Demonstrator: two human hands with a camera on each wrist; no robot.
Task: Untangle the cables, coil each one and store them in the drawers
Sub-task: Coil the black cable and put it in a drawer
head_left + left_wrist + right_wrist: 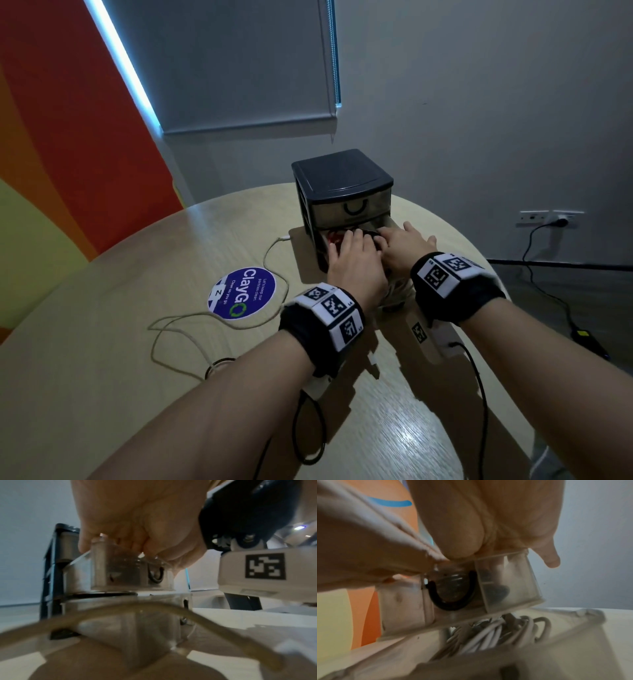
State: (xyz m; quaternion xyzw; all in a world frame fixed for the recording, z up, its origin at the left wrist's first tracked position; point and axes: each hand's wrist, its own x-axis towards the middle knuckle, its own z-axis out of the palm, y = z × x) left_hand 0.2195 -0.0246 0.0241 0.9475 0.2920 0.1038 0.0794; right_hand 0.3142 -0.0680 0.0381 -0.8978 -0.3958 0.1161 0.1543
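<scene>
A black drawer unit [339, 174] stands at the far side of the round table [102, 342]. Its middle translucent drawer [510, 588] is pulled out, with a black U-shaped handle [452, 605]. Both hands reach into it from above. My left hand [352, 253] bends its fingers down over a red and black cable bundle [371, 237]; its fingertips are hidden. To its right, my right hand [400, 246] lies with fingers spread and straight on the bundle. Below, the bottom drawer is also out and holds a coiled white cable [488, 632]. A loose beige cable [267, 255] snakes across the table to the left.
A round blue "ClayGo" sticker [241, 293] lies left of the hands, ringed by the beige cable. Black leads [310, 431] loop on the table near my forearms. At the right, a wall socket [561, 221] feeds a black cord down to the floor.
</scene>
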